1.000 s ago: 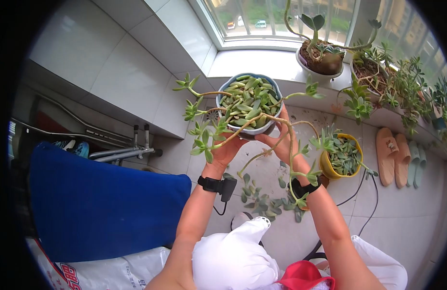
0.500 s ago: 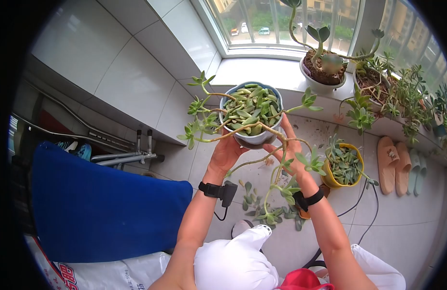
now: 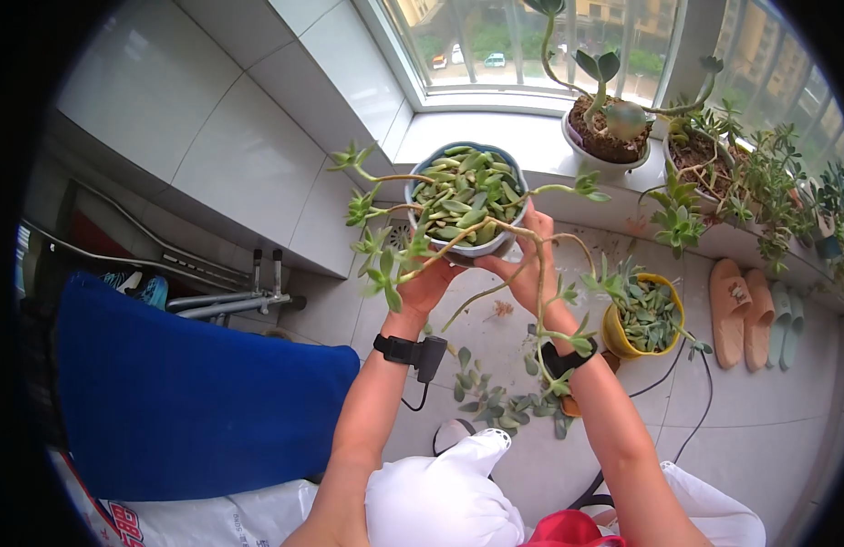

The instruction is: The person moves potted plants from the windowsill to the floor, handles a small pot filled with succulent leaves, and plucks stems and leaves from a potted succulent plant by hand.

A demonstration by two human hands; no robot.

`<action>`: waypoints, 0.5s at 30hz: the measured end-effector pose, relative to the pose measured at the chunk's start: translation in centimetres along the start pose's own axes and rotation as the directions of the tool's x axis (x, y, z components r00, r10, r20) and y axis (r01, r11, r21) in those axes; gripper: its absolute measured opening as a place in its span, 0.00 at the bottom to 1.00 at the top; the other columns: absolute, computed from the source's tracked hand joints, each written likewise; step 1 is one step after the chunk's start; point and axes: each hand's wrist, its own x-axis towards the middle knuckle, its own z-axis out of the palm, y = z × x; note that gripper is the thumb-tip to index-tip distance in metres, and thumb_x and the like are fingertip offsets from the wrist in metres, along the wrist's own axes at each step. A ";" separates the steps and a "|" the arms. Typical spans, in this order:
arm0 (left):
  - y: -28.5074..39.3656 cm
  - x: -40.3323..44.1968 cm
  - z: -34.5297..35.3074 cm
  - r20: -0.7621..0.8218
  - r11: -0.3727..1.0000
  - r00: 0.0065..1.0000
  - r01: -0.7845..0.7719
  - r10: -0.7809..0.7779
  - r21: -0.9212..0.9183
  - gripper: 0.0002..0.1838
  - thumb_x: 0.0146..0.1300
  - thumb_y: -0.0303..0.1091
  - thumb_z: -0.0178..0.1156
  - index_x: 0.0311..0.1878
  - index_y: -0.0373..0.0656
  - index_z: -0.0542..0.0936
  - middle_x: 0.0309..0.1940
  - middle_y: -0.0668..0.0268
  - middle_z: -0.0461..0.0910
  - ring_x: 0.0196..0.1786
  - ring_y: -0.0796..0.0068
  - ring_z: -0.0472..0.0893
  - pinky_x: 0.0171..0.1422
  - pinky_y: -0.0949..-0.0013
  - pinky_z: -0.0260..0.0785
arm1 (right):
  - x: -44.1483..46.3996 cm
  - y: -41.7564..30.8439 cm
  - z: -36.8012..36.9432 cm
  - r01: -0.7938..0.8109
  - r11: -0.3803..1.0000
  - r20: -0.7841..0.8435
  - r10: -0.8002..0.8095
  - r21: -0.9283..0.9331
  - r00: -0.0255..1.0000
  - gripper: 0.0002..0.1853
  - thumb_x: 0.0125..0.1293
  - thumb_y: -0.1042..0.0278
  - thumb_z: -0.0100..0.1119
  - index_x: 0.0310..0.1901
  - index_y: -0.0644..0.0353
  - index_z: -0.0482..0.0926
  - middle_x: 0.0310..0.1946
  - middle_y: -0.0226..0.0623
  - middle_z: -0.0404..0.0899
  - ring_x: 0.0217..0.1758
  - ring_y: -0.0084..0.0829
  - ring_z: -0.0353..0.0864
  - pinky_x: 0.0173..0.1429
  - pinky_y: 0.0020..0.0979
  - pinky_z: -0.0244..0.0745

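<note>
Both hands hold a pale blue-white flowerpot (image 3: 484,251) up in front of the window sill. Thick green succulent leaves (image 3: 472,196) fill its top, and long bare stems with leaf rosettes hang over the rim. My left hand (image 3: 428,284) is closed on the pot's lower left side, partly covered by a rosette. On the lower right side, my right hand (image 3: 533,264) grips the pot with its thumb toward the front. One drooping stem (image 3: 538,301) crosses in front of my right hand and wrist. Parts of the fingers are hidden behind the pot.
Potted plants (image 3: 609,137) line the window sill. On the floor stand a yellow pot (image 3: 613,333) of succulents and slippers (image 3: 732,314); loose leaves (image 3: 504,401) lie below my hands. A blue cloth-covered thing (image 3: 203,392) and metal tubes (image 3: 230,301) are at left.
The flowerpot has shifted slightly left and up in view, with both hands still on it. Its hanging stems have swung, and the front one now falls farther right, over my right wrist.
</note>
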 end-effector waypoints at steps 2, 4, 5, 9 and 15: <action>0.7 1.1 0.1 -0.007 1.000 1.000 -0.021 0.021 -0.001 0.40 0.67 0.59 0.58 0.75 0.46 0.62 0.72 0.59 0.67 0.72 0.60 0.68 0.71 0.51 0.68 | 1.5 0.2 0.9 0.051 0.998 -0.018 -0.051 0.039 0.999 0.64 0.40 0.67 0.84 0.78 0.54 0.51 0.58 0.43 0.63 0.61 0.44 0.70 0.67 0.41 0.69; 1.6 2.3 -0.1 -0.006 0.999 0.999 -0.038 0.038 -0.005 0.40 0.67 0.59 0.59 0.75 0.47 0.62 0.72 0.60 0.66 0.73 0.60 0.68 0.71 0.50 0.67 | 2.9 0.5 1.9 0.106 0.993 -0.038 -0.105 0.047 0.994 0.62 0.43 0.65 0.82 0.78 0.53 0.50 0.61 0.44 0.63 0.64 0.44 0.69 0.68 0.40 0.69; 2.1 2.9 -0.3 -0.002 0.999 1.000 -0.015 0.015 -0.052 0.39 0.67 0.56 0.60 0.75 0.47 0.62 0.73 0.61 0.65 0.73 0.60 0.67 0.73 0.50 0.65 | 3.4 0.6 2.2 0.104 0.994 -0.037 -0.102 0.038 0.994 0.62 0.44 0.65 0.82 0.78 0.53 0.50 0.61 0.45 0.63 0.65 0.44 0.68 0.69 0.40 0.68; 2.4 5.3 -1.1 -0.034 0.984 0.992 -0.128 0.124 -0.121 0.35 0.67 0.48 0.65 0.73 0.56 0.64 0.72 0.65 0.65 0.74 0.62 0.66 0.70 0.50 0.69 | 6.3 0.7 4.6 0.078 0.987 -0.019 -0.076 0.139 0.997 0.61 0.45 0.66 0.79 0.78 0.57 0.49 0.66 0.50 0.63 0.69 0.47 0.66 0.71 0.41 0.66; 1.8 8.5 -3.8 -0.075 0.961 0.967 -0.251 0.244 -0.118 0.35 0.65 0.51 0.65 0.72 0.65 0.61 0.71 0.69 0.66 0.70 0.64 0.68 0.70 0.52 0.67 | 9.4 0.8 6.9 -0.163 0.986 0.028 0.162 0.029 0.986 0.66 0.41 0.62 0.81 0.78 0.61 0.44 0.70 0.54 0.62 0.73 0.50 0.66 0.72 0.41 0.67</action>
